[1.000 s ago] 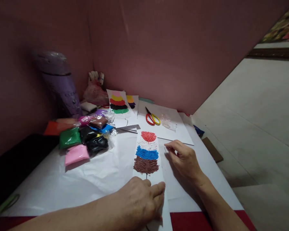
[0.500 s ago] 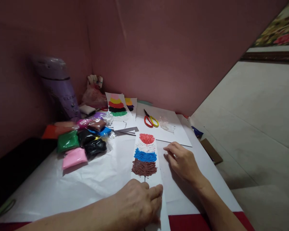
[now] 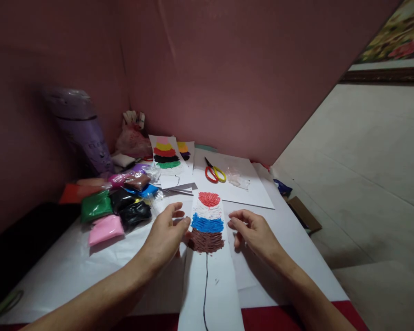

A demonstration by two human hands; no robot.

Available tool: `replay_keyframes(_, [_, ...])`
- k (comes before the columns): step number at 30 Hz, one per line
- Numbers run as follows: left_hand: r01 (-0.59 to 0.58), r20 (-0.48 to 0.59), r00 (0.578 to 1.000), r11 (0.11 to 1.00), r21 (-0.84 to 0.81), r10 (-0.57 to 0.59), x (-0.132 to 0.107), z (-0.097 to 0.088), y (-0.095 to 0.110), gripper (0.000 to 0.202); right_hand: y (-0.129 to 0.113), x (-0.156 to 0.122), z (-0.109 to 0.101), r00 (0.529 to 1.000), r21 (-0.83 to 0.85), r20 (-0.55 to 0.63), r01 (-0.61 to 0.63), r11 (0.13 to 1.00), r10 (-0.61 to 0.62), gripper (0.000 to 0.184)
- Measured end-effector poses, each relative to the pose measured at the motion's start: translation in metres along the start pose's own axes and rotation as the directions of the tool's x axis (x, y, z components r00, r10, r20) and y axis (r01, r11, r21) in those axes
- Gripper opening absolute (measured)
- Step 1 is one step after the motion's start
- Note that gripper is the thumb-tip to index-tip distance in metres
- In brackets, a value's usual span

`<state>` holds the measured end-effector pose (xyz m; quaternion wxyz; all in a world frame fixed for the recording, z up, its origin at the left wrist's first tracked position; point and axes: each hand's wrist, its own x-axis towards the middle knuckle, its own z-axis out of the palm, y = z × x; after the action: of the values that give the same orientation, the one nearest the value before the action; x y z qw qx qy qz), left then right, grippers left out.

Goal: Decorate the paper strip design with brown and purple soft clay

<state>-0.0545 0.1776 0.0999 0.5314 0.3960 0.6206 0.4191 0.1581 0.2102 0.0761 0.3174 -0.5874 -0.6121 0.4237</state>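
Observation:
Between my hands a white paper strip (image 3: 224,285) lies on the table, its near end reaching the front edge. Textured bands that look like soft clay cover its far part: red, white, blue (image 3: 207,223) and brown (image 3: 207,241). A thin black line runs from the brown band toward me. My left hand (image 3: 168,230) is beside the strip's left edge, fingers apart and loosely bent; I cannot tell whether a fingertip touches the paper. Just off the right edge hovers my right hand (image 3: 253,230), loosely curled with thumb and fingers apart. Neither hand holds anything visible.
Several clay packets, among them a green one (image 3: 96,206) and a pink one (image 3: 106,231), lie at left near a purple tumbler (image 3: 86,133). Behind are a banded paper (image 3: 174,179), scissors (image 3: 215,171) and a white board (image 3: 258,193). A pink wall bounds the back.
My left hand has lifted off the strip's lower part and moved up to its left side, uncovering the black line. My right hand has shifted slightly left, toward the strip.

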Motion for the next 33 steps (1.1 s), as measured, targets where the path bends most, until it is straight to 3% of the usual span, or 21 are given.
replay_keyframes(3, [0.1,0.086,0.992,0.993,-0.066,-0.094,-0.003,0.002,0.0,0.062,-0.001,0.002,0.002,0.999,0.069,0.013,-0.053,0.996,0.052,0.016])
replay_keyframes(8, [0.162,0.137,0.981,0.968,-0.19,-0.138,0.003,-0.003,-0.001,0.068,0.004,0.006,0.005,0.993,0.197,0.025,-0.12,0.973,0.117,0.019])
replay_keyframes(12, [0.193,0.166,0.974,0.945,-0.262,-0.153,0.011,-0.008,-0.002,0.059,0.006,0.007,0.003,0.989,0.3,0.04,-0.145,0.943,0.14,0.022])
replay_keyframes(17, [0.148,0.251,0.966,0.94,-0.309,-0.07,0.014,-0.01,-0.003,0.037,-0.002,0.006,-0.003,0.968,0.452,0.215,-0.217,0.865,0.13,0.029])
replay_keyframes(21, [0.154,0.3,0.953,0.903,-0.4,-0.03,0.014,-0.007,-0.002,0.031,-0.006,0.004,-0.007,0.933,0.482,0.35,-0.257,0.837,0.085,0.03])
replay_keyframes(29, [0.061,0.33,0.94,0.908,-0.415,0.088,0.032,-0.004,-0.018,0.033,0.004,0.008,-0.001,0.983,0.498,0.185,-0.113,0.86,0.022,0.03])
replay_keyframes(33, [0.044,0.39,0.905,0.877,-0.478,0.167,0.034,0.0,-0.02,0.031,0.004,0.01,0.001,0.993,0.504,0.106,-0.017,0.863,-0.042,0.03])
